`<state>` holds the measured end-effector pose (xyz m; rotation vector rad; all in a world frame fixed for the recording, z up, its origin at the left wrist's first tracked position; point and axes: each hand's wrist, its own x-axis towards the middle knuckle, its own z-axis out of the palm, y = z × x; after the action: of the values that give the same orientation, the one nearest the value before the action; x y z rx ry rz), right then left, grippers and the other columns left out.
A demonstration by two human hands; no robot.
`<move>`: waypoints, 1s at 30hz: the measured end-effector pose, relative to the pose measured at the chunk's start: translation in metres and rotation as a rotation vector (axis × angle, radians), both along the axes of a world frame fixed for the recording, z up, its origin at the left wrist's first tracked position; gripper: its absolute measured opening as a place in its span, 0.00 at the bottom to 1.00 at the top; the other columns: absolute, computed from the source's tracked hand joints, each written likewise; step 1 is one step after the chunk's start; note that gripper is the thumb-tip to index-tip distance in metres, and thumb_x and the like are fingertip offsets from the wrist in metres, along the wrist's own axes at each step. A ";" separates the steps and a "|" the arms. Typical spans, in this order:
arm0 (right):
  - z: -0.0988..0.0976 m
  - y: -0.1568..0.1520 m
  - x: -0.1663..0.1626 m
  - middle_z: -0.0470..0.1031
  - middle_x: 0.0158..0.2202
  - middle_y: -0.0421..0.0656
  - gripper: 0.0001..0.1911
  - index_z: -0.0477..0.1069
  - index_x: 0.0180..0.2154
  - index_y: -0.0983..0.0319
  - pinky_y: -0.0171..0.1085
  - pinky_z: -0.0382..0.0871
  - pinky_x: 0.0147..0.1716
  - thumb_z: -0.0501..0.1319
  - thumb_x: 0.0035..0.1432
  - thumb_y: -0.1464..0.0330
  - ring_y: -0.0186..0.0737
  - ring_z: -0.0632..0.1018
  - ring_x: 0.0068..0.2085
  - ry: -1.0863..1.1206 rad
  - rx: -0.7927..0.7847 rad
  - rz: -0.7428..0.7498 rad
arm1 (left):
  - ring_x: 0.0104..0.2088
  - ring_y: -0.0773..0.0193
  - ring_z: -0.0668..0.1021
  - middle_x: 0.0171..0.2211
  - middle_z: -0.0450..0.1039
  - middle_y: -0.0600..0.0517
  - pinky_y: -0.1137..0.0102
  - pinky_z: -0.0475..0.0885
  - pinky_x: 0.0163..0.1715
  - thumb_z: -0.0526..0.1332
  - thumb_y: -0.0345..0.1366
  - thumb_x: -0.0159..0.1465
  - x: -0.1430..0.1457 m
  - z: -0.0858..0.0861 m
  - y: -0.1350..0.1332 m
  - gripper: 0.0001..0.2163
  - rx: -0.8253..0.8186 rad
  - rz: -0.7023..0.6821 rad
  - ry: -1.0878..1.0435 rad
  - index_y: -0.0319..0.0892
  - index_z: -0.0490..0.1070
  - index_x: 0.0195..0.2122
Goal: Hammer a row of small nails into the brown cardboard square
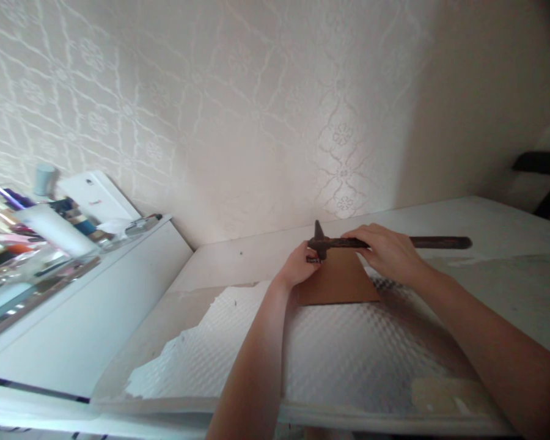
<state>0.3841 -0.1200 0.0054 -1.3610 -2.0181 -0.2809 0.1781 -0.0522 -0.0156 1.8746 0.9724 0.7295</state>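
Observation:
A dark hammer (pixel 440 242) lies level across the view, its handle pointing right and its head on the left. My right hand (pixel 387 250) is closed around the middle of the handle. Just left of and below the hammer head is my left hand (pixel 297 264), its fingers bent and partly hidden behind the head. A small dark ridged piece shows at those fingers; I cannot tell what it is. Beneath both hands sits a flat brown board (pixel 339 284), like cardboard, which the left hand seems to touch at its left edge.
Under the board, a white quilted sheet (pixel 343 348) with a torn left edge covers part of the worn white tabletop (pixel 220 260). On the left, a white cabinet (pixel 87 311) carries pens, tubes and a white box (pixel 98 197). A patterned wall rises behind; a black object (pixel 543 164) stands far right.

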 end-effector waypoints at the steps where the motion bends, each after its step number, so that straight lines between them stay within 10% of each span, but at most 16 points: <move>1: 0.000 0.000 0.000 0.76 0.41 0.44 0.13 0.73 0.42 0.59 0.39 0.68 0.36 0.55 0.57 0.74 0.44 0.75 0.42 -0.002 0.000 0.005 | 0.37 0.63 0.76 0.33 0.73 0.49 0.65 0.69 0.44 0.58 0.19 0.51 0.000 0.000 0.000 0.18 -0.002 0.003 -0.003 0.38 0.64 0.42; 30: 0.001 0.000 0.004 0.76 0.41 0.43 0.16 0.73 0.44 0.57 0.41 0.69 0.36 0.54 0.56 0.74 0.46 0.75 0.43 0.011 -0.002 -0.029 | 0.37 0.64 0.75 0.31 0.73 0.52 0.66 0.68 0.45 0.58 0.18 0.51 0.000 0.003 -0.002 0.18 -0.023 -0.001 -0.012 0.39 0.64 0.41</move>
<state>0.3876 -0.1197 0.0061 -1.3915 -1.9910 -0.2833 0.1780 -0.0545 -0.0129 1.8485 0.9689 0.7252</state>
